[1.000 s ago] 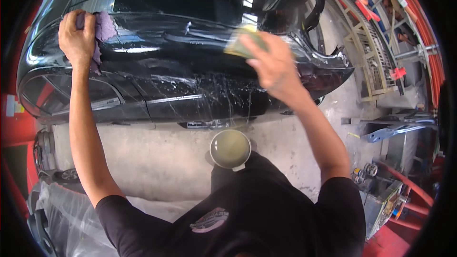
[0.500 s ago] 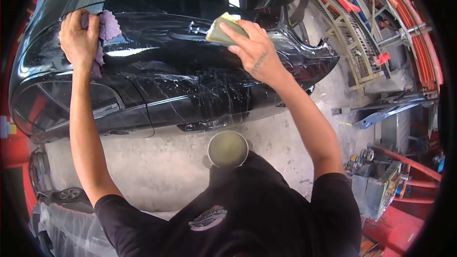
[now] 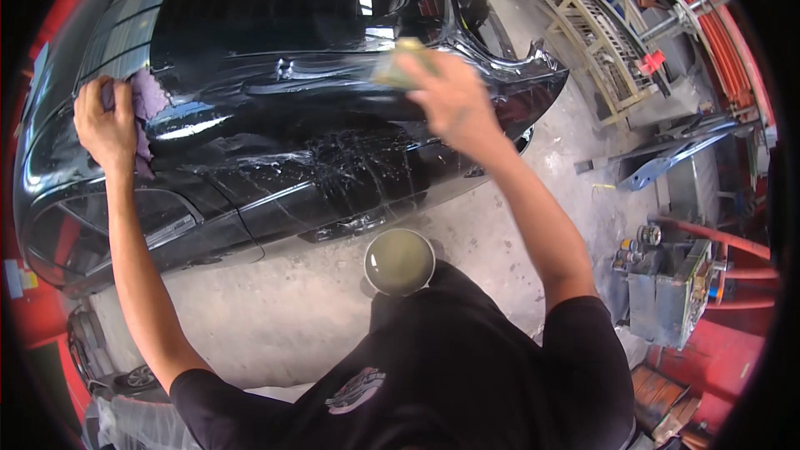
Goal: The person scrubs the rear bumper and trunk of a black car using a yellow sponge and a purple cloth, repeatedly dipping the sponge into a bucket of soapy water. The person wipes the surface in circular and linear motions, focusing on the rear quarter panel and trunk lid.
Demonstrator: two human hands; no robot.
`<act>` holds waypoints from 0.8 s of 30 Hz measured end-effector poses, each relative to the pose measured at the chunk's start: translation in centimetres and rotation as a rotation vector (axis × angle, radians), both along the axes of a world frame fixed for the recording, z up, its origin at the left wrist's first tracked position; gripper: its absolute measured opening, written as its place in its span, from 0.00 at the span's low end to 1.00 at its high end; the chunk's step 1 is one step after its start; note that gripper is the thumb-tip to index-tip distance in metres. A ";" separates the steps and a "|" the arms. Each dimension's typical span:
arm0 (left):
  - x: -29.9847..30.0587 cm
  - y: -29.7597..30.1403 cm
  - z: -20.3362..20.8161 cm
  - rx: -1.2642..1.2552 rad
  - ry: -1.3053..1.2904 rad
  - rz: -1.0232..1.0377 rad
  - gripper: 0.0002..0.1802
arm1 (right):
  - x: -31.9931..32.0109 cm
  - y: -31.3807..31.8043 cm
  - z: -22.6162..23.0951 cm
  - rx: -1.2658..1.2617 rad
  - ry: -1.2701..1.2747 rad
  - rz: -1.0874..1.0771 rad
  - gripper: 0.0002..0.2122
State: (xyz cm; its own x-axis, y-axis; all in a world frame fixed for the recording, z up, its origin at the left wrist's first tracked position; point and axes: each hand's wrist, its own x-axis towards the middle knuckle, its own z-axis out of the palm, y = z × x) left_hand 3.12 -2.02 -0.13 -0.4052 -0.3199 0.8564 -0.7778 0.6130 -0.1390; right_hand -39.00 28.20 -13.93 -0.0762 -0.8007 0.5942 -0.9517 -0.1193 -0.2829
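A glossy black car body (image 3: 275, 117) stretches across the upper part of the view, wet with runs and splashes of water down its side. My left hand (image 3: 107, 123) is closed on a crumpled purple cloth (image 3: 150, 96), resting on the panel above the side window at the left. Farther right, my right hand (image 3: 454, 100) grips a folded sheet of yellow-green sandpaper (image 3: 400, 65) against the wet panel; hand and sheet are blurred by motion. Whether a block sits inside the sheet I cannot tell.
A round bucket of murky greenish water (image 3: 400, 262) stands on the concrete floor (image 3: 283, 308) close to my body. To the right are metal ramps (image 3: 575, 25), a blue metal piece (image 3: 667, 162) and a grey metal box (image 3: 658, 304). Plastic sheeting (image 3: 142, 425) lies lower left.
The view has shifted, so the car sits further left and lower. My right hand with the sandpaper has moved right along the panel; my left hand still holds the cloth.
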 end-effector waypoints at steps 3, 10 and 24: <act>-1.2 0.3 0.2 0.060 0.000 0.102 0.13 | -3.2 3.4 -1.1 -0.039 0.023 -0.152 0.28; 0.0 -0.4 -0.5 0.052 0.039 -0.009 0.12 | -1.2 1.6 0.5 0.049 0.051 0.014 0.28; 0.2 -0.8 -0.2 0.080 0.053 0.012 0.12 | -9.1 4.3 1.0 0.168 0.075 0.058 0.29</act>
